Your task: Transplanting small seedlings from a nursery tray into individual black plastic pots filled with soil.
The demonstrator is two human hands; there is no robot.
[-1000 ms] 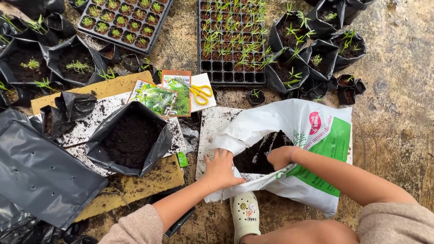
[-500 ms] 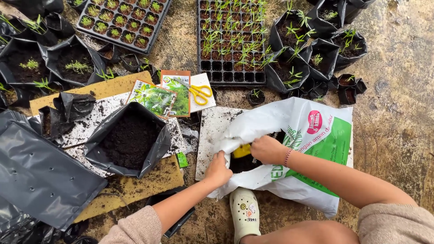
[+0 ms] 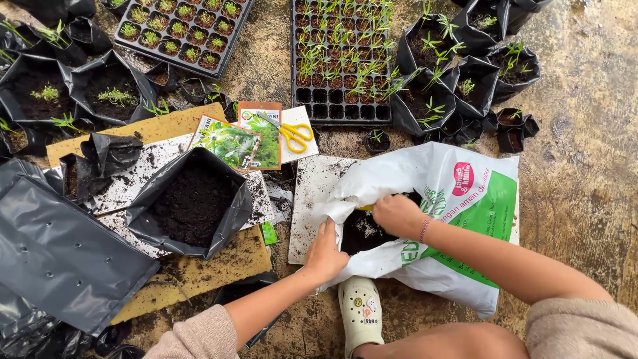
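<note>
**Scooping soil from the sack**

The right hand point(image 3: 397, 214) sits at the mouth of the white sack point(image 3: 458, 219), fingers curled shut around something with a bit of yellow showing at its edge, likely a scoop handle, though I can't see it whole. The left hand point(image 3: 325, 251) presses down on the near lip of the sack, fingers together, pinning the plastic open. Dark soil point(image 3: 362, 233) shows in the opening between the two hands.

To my eye the work depends on that left hand: hold the lip flat and low so the mouth stays wide and the plastic doesn't fold over the soil. The right should lift level and not overfull, since loose soil already dusts the white board point(image 3: 312, 193) beside the sack.

Just to the left stands an open black grow bag point(image 3: 193, 206), already holding soil and upright on a speckled sheet. The way across is short, so a slow, steady carry would serve better than a quick one.

Farther out lie seed packets point(image 3: 239, 139), yellow scissors point(image 3: 297, 136) and seedling trays point(image 3: 342, 60). A pale clog point(image 3: 361, 312) rests on the floor beneath the sack.
</note>
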